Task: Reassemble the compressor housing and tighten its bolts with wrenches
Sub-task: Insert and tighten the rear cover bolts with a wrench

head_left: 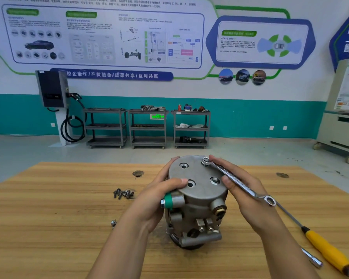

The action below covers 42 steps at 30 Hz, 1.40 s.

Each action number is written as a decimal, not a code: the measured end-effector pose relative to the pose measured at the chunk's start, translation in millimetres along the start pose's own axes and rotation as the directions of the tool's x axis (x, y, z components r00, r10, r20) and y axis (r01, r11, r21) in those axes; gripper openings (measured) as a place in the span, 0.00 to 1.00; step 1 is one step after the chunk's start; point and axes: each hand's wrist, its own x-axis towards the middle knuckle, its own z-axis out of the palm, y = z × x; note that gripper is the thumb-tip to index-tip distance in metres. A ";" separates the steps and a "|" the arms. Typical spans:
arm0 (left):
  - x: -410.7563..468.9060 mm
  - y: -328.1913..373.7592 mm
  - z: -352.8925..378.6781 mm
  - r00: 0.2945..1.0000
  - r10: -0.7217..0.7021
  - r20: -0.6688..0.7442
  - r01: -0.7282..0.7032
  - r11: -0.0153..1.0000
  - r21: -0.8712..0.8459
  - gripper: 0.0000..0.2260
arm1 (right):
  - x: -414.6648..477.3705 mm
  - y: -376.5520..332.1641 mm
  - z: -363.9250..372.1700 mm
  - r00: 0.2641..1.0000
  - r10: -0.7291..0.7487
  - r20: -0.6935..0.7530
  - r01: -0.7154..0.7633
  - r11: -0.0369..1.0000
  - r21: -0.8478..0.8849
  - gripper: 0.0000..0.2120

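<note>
I see wooden table (pixel 48 208), two round holes in top (pixel 138 173) (pixel 282 175). Yellow-handled driver (pixel 328 250) lying at near right, small chrome piece (pixel 312 258) just beside it. Far wall: big printed poster (pixel 109 35), dark wall charger (pixel 51 88) with looped black cable (pixel 73 127). Three grey shelf carts (pixel 106 127) (pixel 148 127) (pixel 190 127) in row, clutter on two. Beige wheeled cabinet (pixel 343 125) at right edge.
</note>
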 end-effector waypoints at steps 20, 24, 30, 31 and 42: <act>-0.1 0.2 7.3 1.000 0.022 0.010 -0.023 0.998 0.051 0.31 | 58.4 -42.5 14.9 0.998 0.002 0.057 0.030 0.829 -0.558 0.03; -0.3 1.6 8.3 1.000 0.011 0.025 -0.013 0.998 0.057 0.29 | 67.0 -33.0 20.7 0.995 0.090 -0.044 -0.099 0.823 -0.559 0.06; -0.4 1.5 7.9 1.000 0.017 -0.010 -0.016 0.998 0.056 0.31 | 73.8 -8.9 13.6 0.889 0.421 -0.181 -0.430 0.903 -0.012 0.04; -0.7 1.7 8.0 1.000 0.014 -0.013 -0.013 0.998 0.057 0.30 | 73.9 -4.6 11.3 0.847 0.503 -0.170 -0.482 0.863 0.151 0.05; -4.1 1.6 5.8 0.999 0.014 -0.036 -0.011 0.997 0.077 0.31 | 8.0 14.7 -5.9 0.881 0.349 -0.319 0.045 0.611 0.790 0.11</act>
